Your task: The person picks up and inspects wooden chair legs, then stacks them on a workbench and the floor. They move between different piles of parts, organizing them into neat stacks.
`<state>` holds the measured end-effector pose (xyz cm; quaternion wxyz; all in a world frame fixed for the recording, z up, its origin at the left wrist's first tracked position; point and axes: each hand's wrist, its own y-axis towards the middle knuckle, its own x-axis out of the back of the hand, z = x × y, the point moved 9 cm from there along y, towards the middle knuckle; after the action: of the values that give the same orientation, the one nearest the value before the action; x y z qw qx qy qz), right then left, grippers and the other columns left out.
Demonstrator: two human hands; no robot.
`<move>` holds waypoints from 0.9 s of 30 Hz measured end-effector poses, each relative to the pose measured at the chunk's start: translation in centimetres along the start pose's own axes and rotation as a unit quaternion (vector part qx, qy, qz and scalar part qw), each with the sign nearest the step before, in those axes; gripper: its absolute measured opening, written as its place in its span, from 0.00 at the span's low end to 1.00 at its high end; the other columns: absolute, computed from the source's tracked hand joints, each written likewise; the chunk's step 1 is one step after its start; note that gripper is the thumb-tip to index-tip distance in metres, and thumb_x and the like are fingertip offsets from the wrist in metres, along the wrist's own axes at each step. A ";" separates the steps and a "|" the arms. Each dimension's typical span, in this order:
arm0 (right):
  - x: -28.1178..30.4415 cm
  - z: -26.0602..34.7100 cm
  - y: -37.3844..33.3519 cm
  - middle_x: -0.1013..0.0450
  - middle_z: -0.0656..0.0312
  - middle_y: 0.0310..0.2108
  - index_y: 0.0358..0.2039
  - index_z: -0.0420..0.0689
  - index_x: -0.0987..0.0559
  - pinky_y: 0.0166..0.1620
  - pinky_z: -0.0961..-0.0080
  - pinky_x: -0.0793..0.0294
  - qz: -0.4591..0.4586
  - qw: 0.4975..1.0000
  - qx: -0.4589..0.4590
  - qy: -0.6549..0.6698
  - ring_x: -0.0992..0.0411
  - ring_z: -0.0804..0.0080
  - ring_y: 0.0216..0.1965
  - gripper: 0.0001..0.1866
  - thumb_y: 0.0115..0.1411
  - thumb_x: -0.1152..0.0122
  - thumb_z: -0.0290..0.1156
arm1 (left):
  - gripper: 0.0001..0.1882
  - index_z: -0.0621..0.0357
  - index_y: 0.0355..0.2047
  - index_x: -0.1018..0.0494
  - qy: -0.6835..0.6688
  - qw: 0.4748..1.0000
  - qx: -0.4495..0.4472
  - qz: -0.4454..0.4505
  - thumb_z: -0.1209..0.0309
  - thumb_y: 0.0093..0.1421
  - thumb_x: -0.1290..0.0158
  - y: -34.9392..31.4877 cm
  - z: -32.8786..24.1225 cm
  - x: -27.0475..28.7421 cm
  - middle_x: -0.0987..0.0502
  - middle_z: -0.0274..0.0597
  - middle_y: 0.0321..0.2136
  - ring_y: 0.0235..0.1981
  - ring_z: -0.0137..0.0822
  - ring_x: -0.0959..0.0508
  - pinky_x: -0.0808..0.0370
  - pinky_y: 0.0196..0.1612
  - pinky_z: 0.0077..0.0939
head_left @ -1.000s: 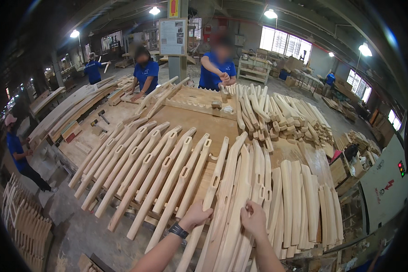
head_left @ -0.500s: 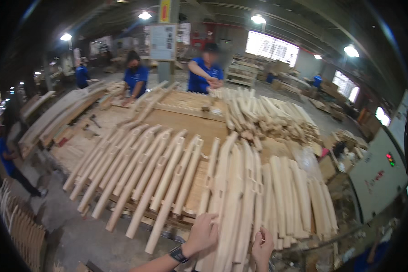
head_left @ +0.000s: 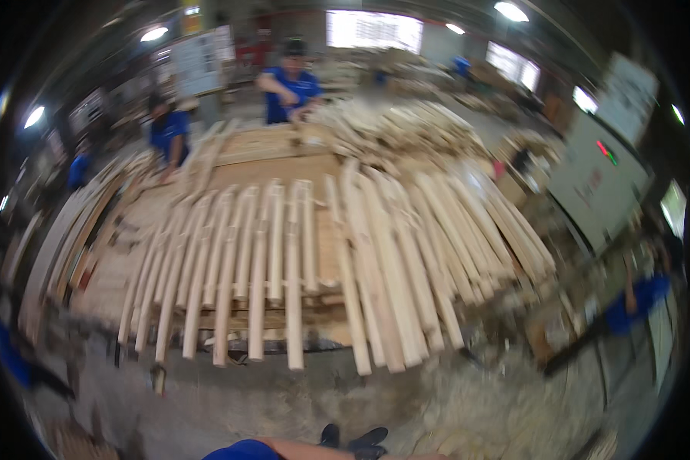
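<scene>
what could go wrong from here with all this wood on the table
The long wooden bars jut past the near edge of the table, so a passing arm or hip might knock one loose. The person's dark shoes are on the floor on that side, so a falling bar could land on a foot. The jumbled pile of wooden pieces near the co-worker in blue might slide if disturbed.

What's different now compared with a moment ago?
Both hands have left the middle wooden pieces. The left hand, beyond its wristwatch, has dropped to the picture's lower edge, mostly cut off; the right is out of view. The view has swung rightward, bringing in dark shoes. The left row of wooden pieces still lies side by side.
</scene>
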<state>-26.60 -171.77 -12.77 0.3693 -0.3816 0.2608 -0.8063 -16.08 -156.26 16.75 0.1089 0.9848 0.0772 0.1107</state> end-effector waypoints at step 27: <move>22.1 -62.7 -1.1 0.25 0.47 0.44 0.48 0.43 0.23 0.50 0.56 0.27 -0.269 0.889 -0.333 0.162 0.28 0.48 0.48 0.24 0.51 0.40 0.39 | 0.16 0.60 0.49 0.32 0.196 0.732 0.612 0.225 0.71 0.62 0.47 10.3 39.7 -36.5 0.26 0.36 0.27 0.25 0.26 0.25 0.26 0.26 0.22</move>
<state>-87.29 -180.02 -38.55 -0.0576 -0.4016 0.4573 -0.7914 -40.64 -180.48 -26.01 -0.5632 0.7834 -0.0756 0.2517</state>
